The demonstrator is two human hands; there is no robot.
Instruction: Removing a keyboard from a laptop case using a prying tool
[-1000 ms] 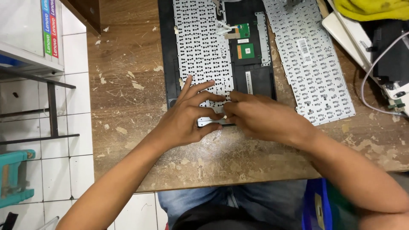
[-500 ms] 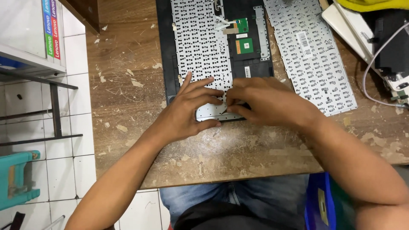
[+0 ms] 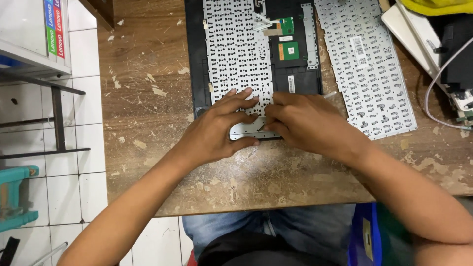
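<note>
A black laptop top case [image 3: 196,59] lies upside down on a worn wooden table [image 3: 148,98]. A silver keyboard backplate [image 3: 236,49] sits in it, next to green circuit boards [image 3: 288,50]. My left hand [image 3: 217,130] rests flat on the near end of that backplate, fingers spread, thumb under its near edge. My right hand [image 3: 308,123] presses on the same near end from the right, fingers curled toward the left hand. What lies under the fingers is hidden.
A second loose keyboard backplate [image 3: 367,64] lies to the right. Far right are a white device [image 3: 409,34], a yellow cloth [image 3: 436,6] and a grey cable [image 3: 433,93]. A metal shelf [image 3: 34,54] stands left over white floor tiles; a teal stool [image 3: 15,197] below.
Both hands stay on the near end of the backplate; the right fingers shifted slightly left toward the left hand. The view moved a little.
</note>
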